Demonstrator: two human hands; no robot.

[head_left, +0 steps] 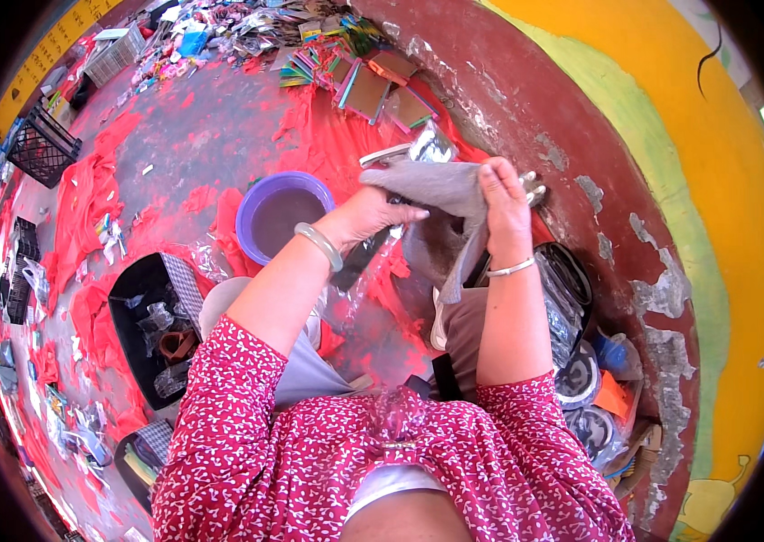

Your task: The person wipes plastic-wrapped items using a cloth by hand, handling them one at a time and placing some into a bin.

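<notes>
Cloth, grey, hangs just above frame centre, long axis vertical, pinched between left hand and right hand, both clamped on its top edge, wrapping something shiny.

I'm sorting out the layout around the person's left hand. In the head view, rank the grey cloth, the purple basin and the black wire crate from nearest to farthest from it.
1. grey cloth: in the left hand itself.
2. purple basin: on the floor just left of that hand.
3. black wire crate: far off at the picture's left edge.
</notes>
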